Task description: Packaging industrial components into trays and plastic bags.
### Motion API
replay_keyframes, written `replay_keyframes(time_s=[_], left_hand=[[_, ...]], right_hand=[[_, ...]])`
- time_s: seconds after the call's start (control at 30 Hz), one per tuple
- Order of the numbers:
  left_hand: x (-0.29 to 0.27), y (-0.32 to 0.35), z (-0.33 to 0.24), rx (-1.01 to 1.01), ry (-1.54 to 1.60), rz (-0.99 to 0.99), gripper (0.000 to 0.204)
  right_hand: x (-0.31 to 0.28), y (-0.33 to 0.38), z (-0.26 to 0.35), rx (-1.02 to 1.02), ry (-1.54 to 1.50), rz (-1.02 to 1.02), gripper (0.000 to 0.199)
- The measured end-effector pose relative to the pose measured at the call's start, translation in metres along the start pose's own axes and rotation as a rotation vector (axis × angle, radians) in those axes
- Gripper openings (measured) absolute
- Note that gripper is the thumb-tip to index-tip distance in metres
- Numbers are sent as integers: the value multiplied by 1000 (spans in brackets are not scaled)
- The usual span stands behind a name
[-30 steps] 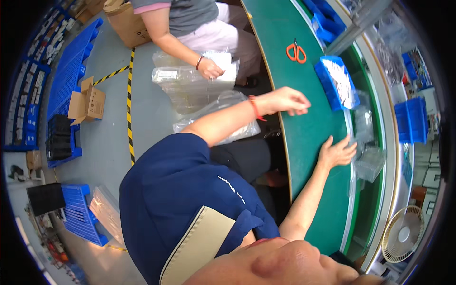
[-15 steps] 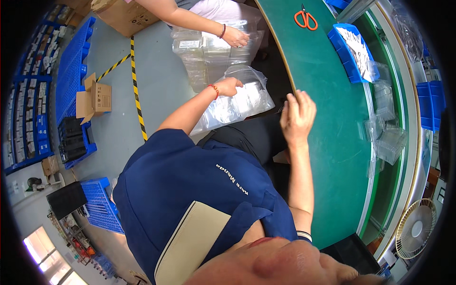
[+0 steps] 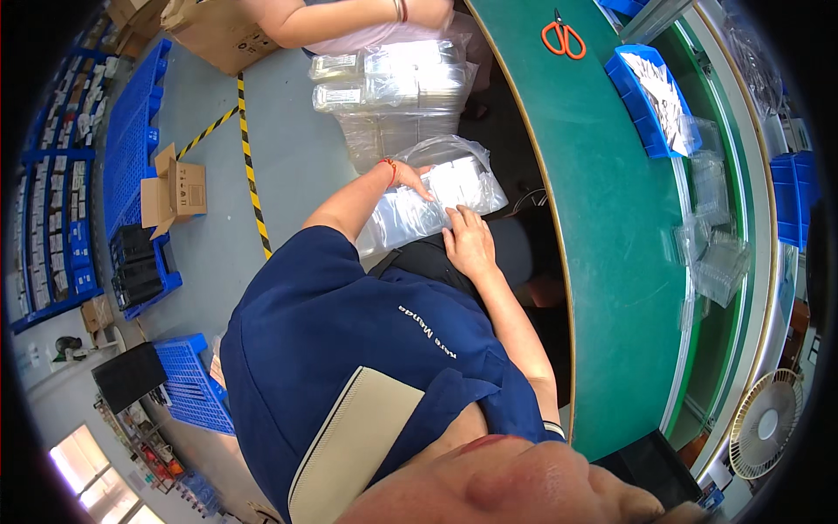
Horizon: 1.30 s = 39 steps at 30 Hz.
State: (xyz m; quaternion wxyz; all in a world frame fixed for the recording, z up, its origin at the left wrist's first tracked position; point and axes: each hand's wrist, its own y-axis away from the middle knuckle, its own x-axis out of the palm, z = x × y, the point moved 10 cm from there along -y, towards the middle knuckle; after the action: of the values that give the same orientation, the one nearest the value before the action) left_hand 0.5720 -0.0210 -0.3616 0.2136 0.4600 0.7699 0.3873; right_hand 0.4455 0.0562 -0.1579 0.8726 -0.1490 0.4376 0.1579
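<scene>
A clear plastic bag of flat transparent packs [image 3: 454, 183] lies across my lap, its surface glossy and creased. My left hand [image 3: 407, 178], with a red bracelet at the wrist, rests on top of the bag, thumb and fingers spread. Close beside it, my right hand [image 3: 470, 240] touches the bag's near edge with its fingers stretched out. Neither hand visibly grips anything. Just beyond lies a larger stack of clear wrapped packs [image 3: 393, 83], in front of another person whose hand [image 3: 428, 12] is at the top edge.
To the right runs a green table [image 3: 611, 218] with orange-handled scissors [image 3: 563, 39], a blue bin of white slips [image 3: 646, 100] and clear plastic trays [image 3: 720, 262]. On the floor at left are an open carton [image 3: 188, 188], blue pallets [image 3: 135, 148] and a large cardboard box [image 3: 209, 35].
My right hand has left the table edge and come down onto the bag. My left hand has shifted slightly left, fingers spreading. The other person's hand has lifted off the stack toward the top.
</scene>
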Motion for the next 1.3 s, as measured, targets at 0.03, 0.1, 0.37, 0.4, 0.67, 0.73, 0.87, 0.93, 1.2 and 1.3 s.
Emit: replay_keyframes(time_s=[0.03, 0.1, 0.37, 0.4, 0.67, 0.73, 0.87, 0.93, 1.2, 1.3], left_hand=[[3, 4, -3, -23, 38, 13, 116], [8, 14, -11, -47, 134, 18, 111], [11, 19, -10, -26, 291, 189, 88], [8, 12, -4, 3, 332, 189, 84], [-7, -32, 20, 0, 350, -34, 65], [-25, -45, 38, 94, 88, -118, 71], [-17, -32, 18, 2, -360, -186, 91], [-6, -16, 1, -9, -373, -86, 97], [-1, -13, 26, -83, 228, 123, 101], [3, -11, 19, -49, 310, 190, 88]], right_hand=[[0, 1, -2, 12, 7, 3, 32], [-1, 2, -3, 25, 4, 3, 32], [2, 1, -6, 18, -5, 5, 22], [1, 0, -6, 18, -9, 12, 20], [5, 4, -10, 33, -3, 10, 17], [8, 2, -4, -21, -29, -9, 17], [9, 8, -13, 23, -18, -14, 18], [10, 9, -18, 46, -20, 1, 18], [11, 5, -16, 67, -8, 46, 20], [10, 5, -16, 74, -3, 61, 19]])
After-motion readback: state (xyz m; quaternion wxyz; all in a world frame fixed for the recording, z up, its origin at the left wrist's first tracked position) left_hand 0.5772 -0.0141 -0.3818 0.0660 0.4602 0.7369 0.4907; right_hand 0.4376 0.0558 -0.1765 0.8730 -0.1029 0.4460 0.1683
